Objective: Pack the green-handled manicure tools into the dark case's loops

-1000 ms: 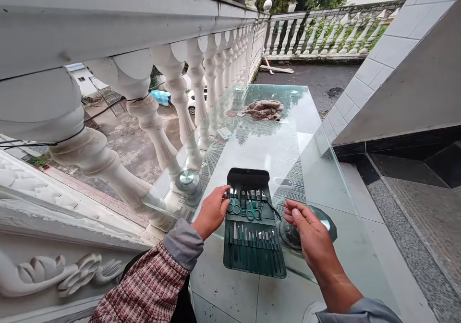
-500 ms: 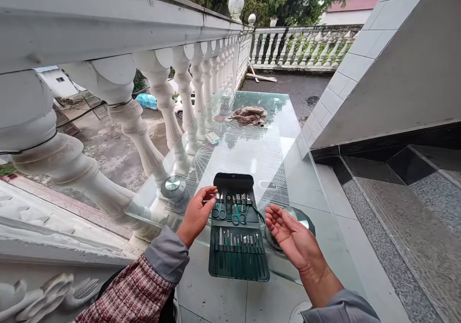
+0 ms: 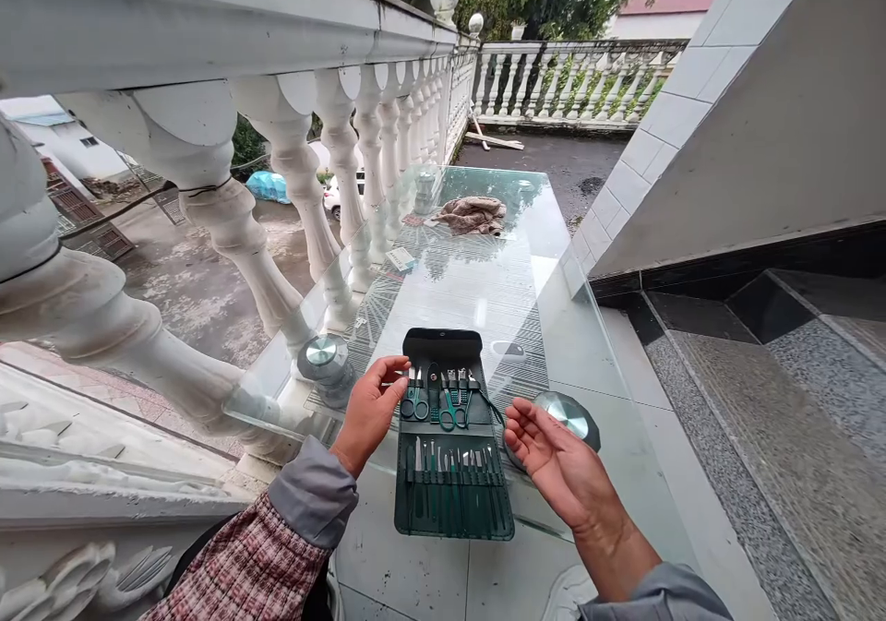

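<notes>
Head view: an open manicure kit [image 3: 453, 483] lies on the glass counter [image 3: 457, 289] between two empty hands. The left hand's [image 3: 366, 413] fingers [image 3: 388, 372] curl loosely at its edge; the right hand's [image 3: 557, 464] fingers [image 3: 522, 427] spread just beside it.

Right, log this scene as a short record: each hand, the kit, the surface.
Left hand: fingers curled beside the tools, at the case's edge
Right hand: open, palm up, apart from the case
Kit: dark green open case holding green-handled scissors and rows of slim tools
Surface: glass tabletop
Beyond: crumpled cloth
</notes>
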`<action>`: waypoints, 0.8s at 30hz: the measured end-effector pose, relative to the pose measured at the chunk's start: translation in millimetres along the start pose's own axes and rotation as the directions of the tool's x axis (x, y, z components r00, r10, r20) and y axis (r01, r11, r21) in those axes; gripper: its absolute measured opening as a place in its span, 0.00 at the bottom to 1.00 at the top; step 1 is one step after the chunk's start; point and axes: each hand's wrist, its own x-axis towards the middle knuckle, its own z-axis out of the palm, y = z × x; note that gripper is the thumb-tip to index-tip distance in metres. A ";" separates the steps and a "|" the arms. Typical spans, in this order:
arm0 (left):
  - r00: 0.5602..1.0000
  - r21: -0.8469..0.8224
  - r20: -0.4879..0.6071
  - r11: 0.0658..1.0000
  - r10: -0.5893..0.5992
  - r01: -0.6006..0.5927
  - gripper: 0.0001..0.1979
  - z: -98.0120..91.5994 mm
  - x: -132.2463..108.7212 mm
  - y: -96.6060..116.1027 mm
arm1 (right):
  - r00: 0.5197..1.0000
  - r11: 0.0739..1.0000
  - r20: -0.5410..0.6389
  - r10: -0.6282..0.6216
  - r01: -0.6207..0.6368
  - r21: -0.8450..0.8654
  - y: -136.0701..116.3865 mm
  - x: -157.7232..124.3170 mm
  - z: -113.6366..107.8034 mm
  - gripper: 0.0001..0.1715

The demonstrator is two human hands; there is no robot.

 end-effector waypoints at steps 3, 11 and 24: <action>1.000 -0.006 -0.013 1.000 0.005 -0.005 0.15 -1.2 2.7 -1.6 | 1.000 0.999 0.007 -0.008 0.009 -0.041 2.0 -1.3 -0.3 0.12; 0.999 0.004 -0.032 1.000 0.015 -0.014 0.14 -0.6 5.5 1.0 | 0.998 0.991 -0.004 -0.055 0.054 -0.125 0.4 -0.2 -2.4 0.16; 1.000 0.020 -0.025 1.000 0.015 -0.015 0.14 1.8 6.7 0.6 | 0.964 0.876 -0.068 -0.258 0.204 -0.437 5.1 2.6 -5.0 0.24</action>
